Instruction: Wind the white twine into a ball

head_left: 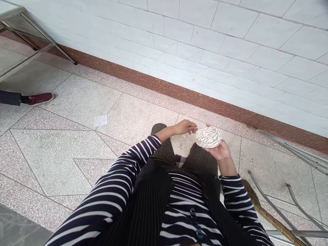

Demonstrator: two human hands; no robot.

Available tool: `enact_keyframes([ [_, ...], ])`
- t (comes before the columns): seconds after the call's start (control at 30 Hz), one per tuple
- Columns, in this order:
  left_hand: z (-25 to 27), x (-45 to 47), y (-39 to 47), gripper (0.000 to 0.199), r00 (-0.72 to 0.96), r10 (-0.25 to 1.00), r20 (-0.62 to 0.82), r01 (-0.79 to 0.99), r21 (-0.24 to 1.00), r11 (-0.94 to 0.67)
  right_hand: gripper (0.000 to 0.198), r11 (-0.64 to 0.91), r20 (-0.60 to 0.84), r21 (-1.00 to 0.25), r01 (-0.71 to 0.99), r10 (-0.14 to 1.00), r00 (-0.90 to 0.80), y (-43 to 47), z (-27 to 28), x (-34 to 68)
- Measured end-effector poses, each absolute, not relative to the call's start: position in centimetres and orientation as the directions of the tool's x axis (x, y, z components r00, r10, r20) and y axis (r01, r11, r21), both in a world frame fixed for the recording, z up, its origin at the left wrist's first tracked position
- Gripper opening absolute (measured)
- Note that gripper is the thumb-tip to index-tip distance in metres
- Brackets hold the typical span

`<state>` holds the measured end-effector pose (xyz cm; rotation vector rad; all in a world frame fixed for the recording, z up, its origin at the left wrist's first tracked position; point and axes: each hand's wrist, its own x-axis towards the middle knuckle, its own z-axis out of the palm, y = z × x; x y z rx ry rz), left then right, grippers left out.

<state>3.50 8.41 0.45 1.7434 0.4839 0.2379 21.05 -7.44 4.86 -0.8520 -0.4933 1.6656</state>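
Observation:
A white oval ball of cord, wound in thick twisted strands with dark flecks, is held up above my knees. My right hand wraps round it from below and behind, with fingertips showing at its far edge. At the ball's left side, my left hand is closed in a pinch, apparently on a strand of the cord; the strand is too small to see clearly. Both hands are over my lap, in striped sleeves.
A metal-legged table stands far left, near another person's red shoe. A white scrap lies on the floor. At right are a straw broom, metal legs and metal poles by the tiled wall.

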Motion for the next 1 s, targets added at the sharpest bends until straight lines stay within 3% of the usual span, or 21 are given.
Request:
enact_keyframes([
  [0.27,0.4,3.6,8.5,0.025,0.893,0.448,-0.053,0.171,0.958,-0.228,0.069,-0.154,-0.248,-0.759,-0.632,0.967,0.063,-6.4,8.7,22.1],
  [0.4,-0.1,3.1,8.9,0.024,0.873,0.478,-0.095,0.203,0.963,-0.178,0.066,-0.116,-0.231,-0.797,-0.593,0.965,0.122,-5.8,10.2,22.3],
  [0.67,-0.7,2.6,9.9,0.02,0.736,0.676,0.036,0.213,0.936,-0.281,0.064,-0.133,-0.24,-0.807,-0.575,0.964,0.112,-5.6,10.9,21.8],
  [0.77,-1.2,2.3,10.3,0.021,0.727,0.686,-0.032,0.16,0.979,-0.124,0.064,-0.113,-0.232,-0.79,-0.602,0.965,0.124,-5.8,10.7,22.0],
  [0.9,-2.0,1.5,10.7,0.04,0.785,0.6,-0.155,0.074,0.985,0.157,0.059,-0.105,-0.267,-0.785,-0.61,0.947,0.179,-6.3,9.7,22.7],
  [1.0,-2.3,1.0,10.8,0.043,0.784,0.593,-0.183,0.12,0.982,0.144,0.054,-0.108,-0.289,-0.785,-0.61,0.935,0.207,-6.6,8.9,23.0],
])
